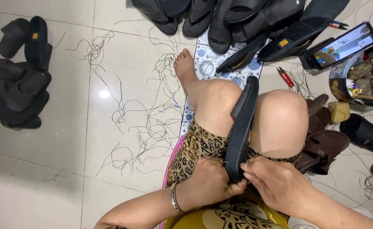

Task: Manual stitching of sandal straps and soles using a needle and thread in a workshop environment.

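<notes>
Gripping black sandal sole [240, 131], clamped edge-up between knees. Left of sole: pile of black sandals [19, 76], loose thread scraps [148, 123] on floor tiles. Left hand [210, 182] closed on sole's near end; right hand [275, 182] pinching same end, fingers curled. Right of sole: brown sandals [322, 140], phone [343, 44], red snips [285, 76].

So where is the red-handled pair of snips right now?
In the head view, the red-handled snips lie on the floor tiles upper right, between the black sandal pile and the right knee.
</notes>
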